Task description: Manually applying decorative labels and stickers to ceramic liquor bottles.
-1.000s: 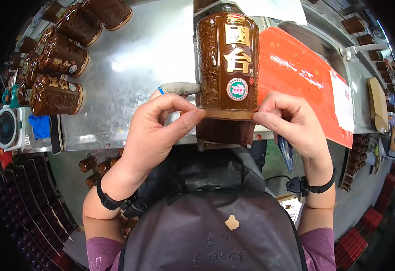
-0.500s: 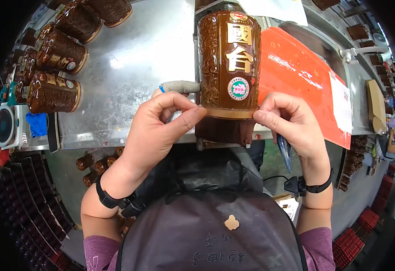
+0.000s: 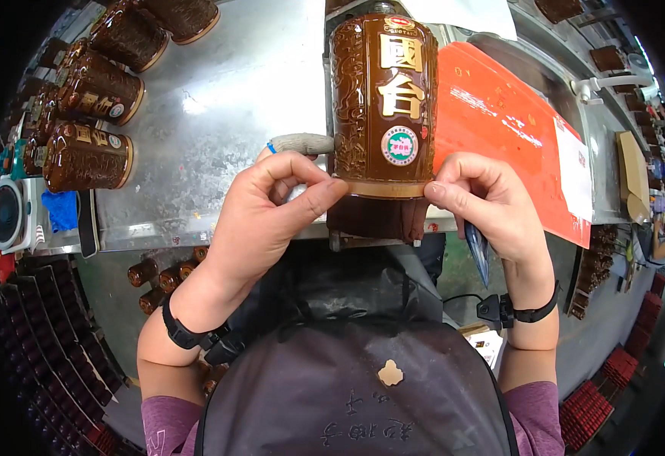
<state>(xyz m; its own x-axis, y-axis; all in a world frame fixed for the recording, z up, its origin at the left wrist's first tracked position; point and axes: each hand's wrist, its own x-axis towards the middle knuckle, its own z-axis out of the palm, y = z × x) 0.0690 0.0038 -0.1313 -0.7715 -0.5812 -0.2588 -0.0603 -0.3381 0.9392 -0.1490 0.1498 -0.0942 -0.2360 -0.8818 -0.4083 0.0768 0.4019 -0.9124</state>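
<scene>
A glossy brown bottle (image 3: pixel 382 91) with raised gold characters and a round green-and-white sticker lies on its side, base toward me, over a dark brown cloth (image 3: pixel 378 219). Along its base edge runs a narrow gold band (image 3: pixel 387 190). My left hand (image 3: pixel 272 201) pinches at the band's left end, thumb against forefinger; a grey finger cot (image 3: pixel 302 144) with a blue ring covers another of its fingers, which reaches the bottle's side. At the right end my right hand (image 3: pixel 488 197) pinches likewise. A dark, pointed slim tool (image 3: pixel 478 257) sticks out under its palm.
Several brown bottles (image 3: pixel 89 163) lie on the metal table (image 3: pixel 211 114) at left. A red sheet (image 3: pixel 492 137) with white paper on it is right of the bottle. A scale (image 3: pixel 6 213) and a blue cloth (image 3: pixel 60 210) sit at the left edge. More bottles (image 3: pixel 169 280) stand below the table.
Almost nothing differs. The bottle and both hands appear shifted very slightly up and left in the picture, along with the surroundings; both pinches stay at the base edge.
</scene>
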